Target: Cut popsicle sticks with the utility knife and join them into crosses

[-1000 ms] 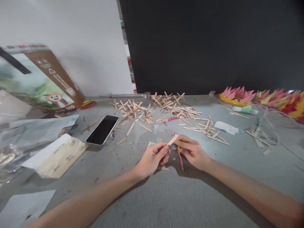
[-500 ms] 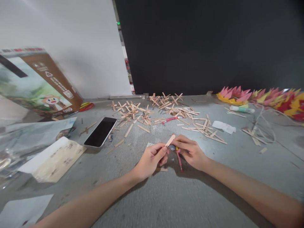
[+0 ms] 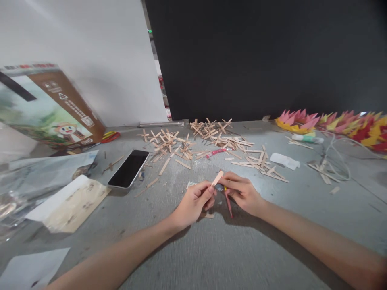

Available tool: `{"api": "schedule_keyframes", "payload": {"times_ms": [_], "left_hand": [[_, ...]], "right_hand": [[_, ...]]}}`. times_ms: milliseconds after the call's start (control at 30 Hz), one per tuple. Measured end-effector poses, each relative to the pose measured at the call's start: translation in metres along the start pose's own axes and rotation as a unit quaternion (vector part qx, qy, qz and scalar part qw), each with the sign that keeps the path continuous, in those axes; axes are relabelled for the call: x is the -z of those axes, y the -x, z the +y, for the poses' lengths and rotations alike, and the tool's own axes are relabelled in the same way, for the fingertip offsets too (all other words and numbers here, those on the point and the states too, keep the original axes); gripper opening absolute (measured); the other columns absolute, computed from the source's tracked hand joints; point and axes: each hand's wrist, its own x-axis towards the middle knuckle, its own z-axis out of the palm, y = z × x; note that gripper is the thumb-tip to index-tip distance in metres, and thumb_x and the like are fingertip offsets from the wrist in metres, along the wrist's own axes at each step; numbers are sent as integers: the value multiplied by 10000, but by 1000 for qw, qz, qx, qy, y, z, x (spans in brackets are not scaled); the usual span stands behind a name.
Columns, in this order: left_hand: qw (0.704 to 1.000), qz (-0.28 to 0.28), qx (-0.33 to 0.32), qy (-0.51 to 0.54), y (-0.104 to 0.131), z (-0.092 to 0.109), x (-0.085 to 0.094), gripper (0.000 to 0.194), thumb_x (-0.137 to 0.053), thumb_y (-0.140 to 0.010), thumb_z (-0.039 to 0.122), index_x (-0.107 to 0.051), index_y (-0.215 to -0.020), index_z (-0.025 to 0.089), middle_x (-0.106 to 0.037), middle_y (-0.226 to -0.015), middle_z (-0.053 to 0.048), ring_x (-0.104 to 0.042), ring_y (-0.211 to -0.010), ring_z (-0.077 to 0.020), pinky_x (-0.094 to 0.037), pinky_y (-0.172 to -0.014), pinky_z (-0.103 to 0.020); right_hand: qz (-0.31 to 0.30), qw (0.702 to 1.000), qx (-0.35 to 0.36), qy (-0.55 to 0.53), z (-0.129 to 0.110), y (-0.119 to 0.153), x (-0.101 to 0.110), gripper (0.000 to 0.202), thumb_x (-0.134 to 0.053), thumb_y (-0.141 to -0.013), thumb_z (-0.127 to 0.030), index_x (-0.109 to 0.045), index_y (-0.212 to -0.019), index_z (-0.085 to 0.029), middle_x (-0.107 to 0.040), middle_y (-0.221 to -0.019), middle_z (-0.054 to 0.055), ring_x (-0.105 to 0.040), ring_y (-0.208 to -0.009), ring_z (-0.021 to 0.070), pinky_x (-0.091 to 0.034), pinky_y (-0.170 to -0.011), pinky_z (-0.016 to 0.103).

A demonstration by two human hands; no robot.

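My left hand (image 3: 193, 202) is closed, pinching a pale wooden craft stick (image 3: 217, 178) that slants up to the right. Close against it, my right hand (image 3: 243, 193) is closed on a small dark grey object (image 3: 219, 187) with a bit of yellow; fingers hide most of it, so its kind is unclear. Just below the right fingers a thin reddish stick (image 3: 229, 205) points down; I cannot tell whether it is held or lies on the table. Another craft stick (image 3: 207, 215) lies under my left hand.
Piles of craft sticks (image 3: 171, 141), several crossed, lie beyond my hands. A phone (image 3: 129, 169), scissors (image 3: 110, 137), a paper packet (image 3: 72, 201) and a printed bag (image 3: 69, 108) are at left. At right are a glue stick (image 3: 307, 139), a white cable (image 3: 347, 169) and paper crowns (image 3: 298, 121).
Both hands stay almost in place with the same grip. The craft stick is tilted slightly more upright; the whole view has shifted a little.
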Motion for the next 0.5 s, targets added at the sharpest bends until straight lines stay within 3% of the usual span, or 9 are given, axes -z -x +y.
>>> {"api": "schedule_keyframes", "payload": {"times_ms": [500], "left_hand": [[1000, -5, -10, 15, 1, 0, 0, 407, -521, -1017, 561, -561, -889, 177, -446, -558, 69, -366, -497, -81, -280, -478, -195]], "right_hand": [[-10, 1000, -3, -5, -2, -1, 1, 485, -478, -1010, -81, -651, -1393, -324, -672, -1018, 66, -627, -924, 197, -572, -864, 360]]}}
